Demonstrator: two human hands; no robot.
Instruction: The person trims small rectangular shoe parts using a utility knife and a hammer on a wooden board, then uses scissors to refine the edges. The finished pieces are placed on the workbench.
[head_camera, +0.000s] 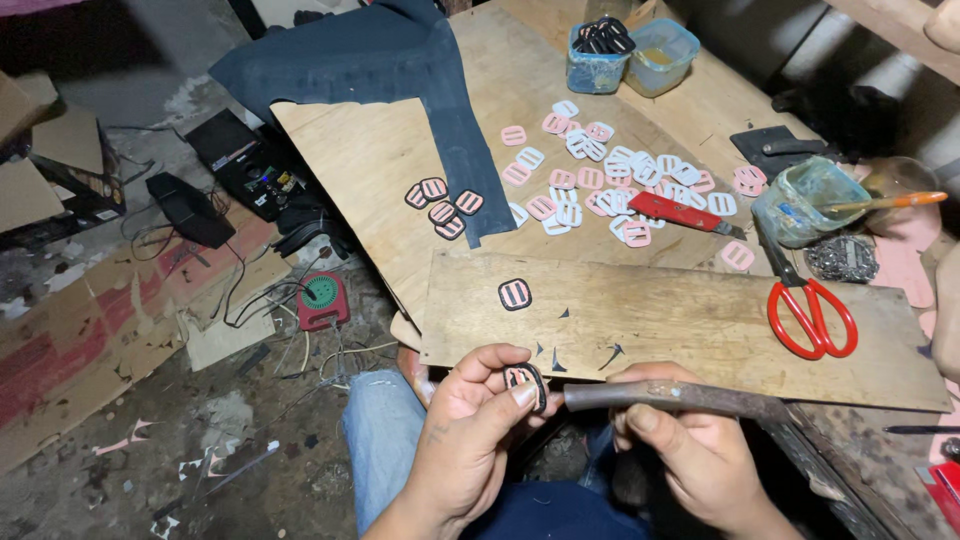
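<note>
1. A small buckle piece (524, 381), pink with a black backing, is pinched at its edges between the thumb and fingers of the left hand (470, 430), near the front edge of the board (700, 320) and above the lap.
2. A dark, rusty metal rod (670, 397) is gripped by the closed right hand (690, 455); its left end lies just beside the buckle piece, and whether the two touch cannot be told.
3. The piece is judged light and thin, stiff in the slotted pink part but soft at the black rim, so it is best held by the outer edges, as it is now, with the face left free.
4. The rod is judged heavy and rigid, with a rough surface that is unlikely to slip; it is held near the middle.
5. One finished piece (515, 294) lies alone on the near board.
6. Five more black-backed pieces (440, 205) are grouped on the far board, beside the dark sheet (400, 60).
7. Loose pink and white buckles (610, 175) are scattered further right; roughly thirty, too crowded for an exact count.
8. One pair of red scissors (810, 315), one red utility knife (680, 212) and two plastic tubs (630, 55) are seen at the far right.
</note>
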